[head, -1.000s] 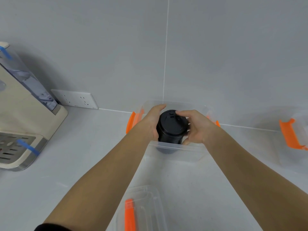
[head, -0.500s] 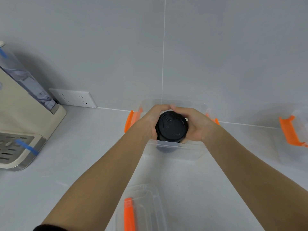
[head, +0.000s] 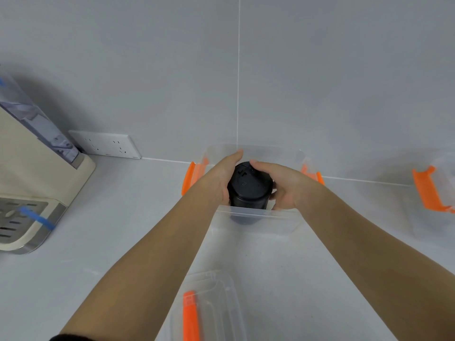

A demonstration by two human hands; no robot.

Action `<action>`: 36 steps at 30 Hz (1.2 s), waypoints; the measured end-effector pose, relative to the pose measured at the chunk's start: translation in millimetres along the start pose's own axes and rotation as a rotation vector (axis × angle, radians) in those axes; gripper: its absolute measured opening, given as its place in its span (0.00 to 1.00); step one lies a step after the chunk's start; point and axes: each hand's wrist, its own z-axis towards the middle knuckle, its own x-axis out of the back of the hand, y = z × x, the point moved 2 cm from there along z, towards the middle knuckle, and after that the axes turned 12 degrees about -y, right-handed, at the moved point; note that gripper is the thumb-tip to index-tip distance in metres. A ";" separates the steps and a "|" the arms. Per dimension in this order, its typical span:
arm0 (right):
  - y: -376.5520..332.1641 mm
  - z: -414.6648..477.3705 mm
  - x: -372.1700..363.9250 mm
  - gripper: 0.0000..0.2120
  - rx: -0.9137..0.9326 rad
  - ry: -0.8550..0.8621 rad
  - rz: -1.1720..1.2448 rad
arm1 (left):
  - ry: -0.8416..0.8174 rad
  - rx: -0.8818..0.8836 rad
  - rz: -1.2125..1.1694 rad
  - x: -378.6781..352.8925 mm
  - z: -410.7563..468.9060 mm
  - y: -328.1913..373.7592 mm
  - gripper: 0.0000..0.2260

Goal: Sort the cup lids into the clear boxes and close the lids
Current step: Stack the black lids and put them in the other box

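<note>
Upright stack of black cup lids (head: 249, 187) held inside the clear box (head: 258, 214), one hand on each side.
The left hand (head: 220, 179) grips the stack's left flank and the right hand (head: 288, 189) its right flank, neither nearer. The long axis is vertical, and the base shows through the box's near wall; contact with the box floor cannot be told. Judged next: release and lift both hands straight up. The loose lid (head: 211, 306) lies on the counter (head: 110, 230), nearer than the box.

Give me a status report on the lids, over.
Left grip and right grip hold lid stack. Stack partway inside open box. Cover lies near, clear of it.
</note>
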 end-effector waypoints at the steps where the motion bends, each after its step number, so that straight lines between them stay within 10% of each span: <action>1: 0.1 -2.5 0.0 0.19 -0.005 -0.012 0.013 | -0.018 0.008 -0.011 -0.4 0.0 -0.6 0.27; 7: 0.5 -1.4 4.0 0.37 -0.091 0.001 0.194 | 0.140 0.026 -0.186 11.1 3.9 -1.7 0.31; 16: 3.5 7.0 4.5 0.29 -0.054 -0.064 0.214 | 0.111 0.033 -0.073 7.3 6.5 -4.3 0.27; 26: -3.0 -7.1 4.3 0.42 0.030 0.075 0.062 | 0.249 -0.057 -0.038 4.7 -18.0 4.6 0.34; 36: -24.4 -58.7 27.9 0.39 0.345 0.143 -0.270 | 0.242 -0.363 0.488 -23.9 -66.5 34.5 0.27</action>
